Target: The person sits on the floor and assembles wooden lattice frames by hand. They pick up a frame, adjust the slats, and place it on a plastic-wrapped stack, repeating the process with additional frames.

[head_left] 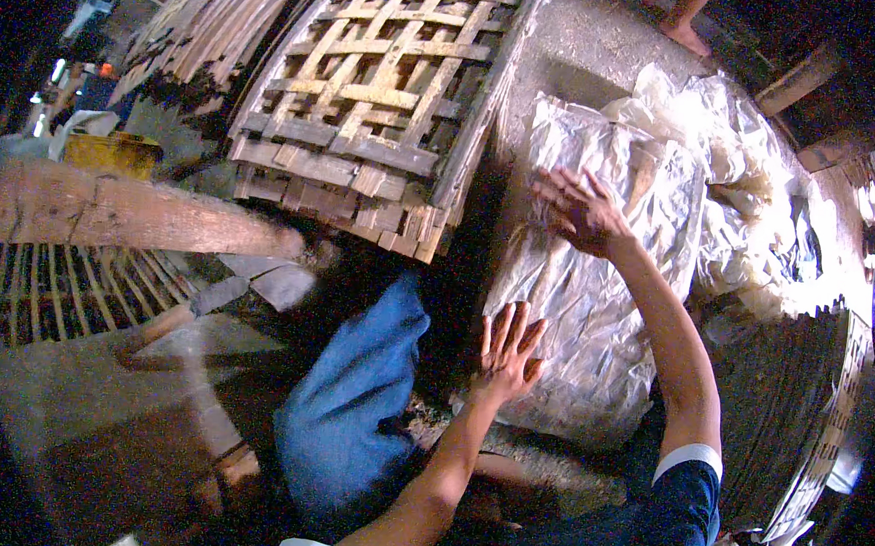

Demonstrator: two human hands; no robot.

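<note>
A crinkled clear plastic sheet (592,319) covers a long, flat-topped thing in front of me; what lies under it is hidden. My left hand (509,354) rests on the sheet's near left part, palm down with the fingers stretched out. Farther off, my right hand (587,213) lies over the far left part of the sheet, fingers spread and slightly blurred. Neither hand holds anything. To the left of the sheet stands a stack of woven bamboo trays (377,85).
Bunched plastic (745,160) lies at the far right, above another stack of woven panels (793,415). A thick wooden post (138,209) juts in from the left, beside a yellow container (113,153). A bare foot (687,35) of another person shows at the top.
</note>
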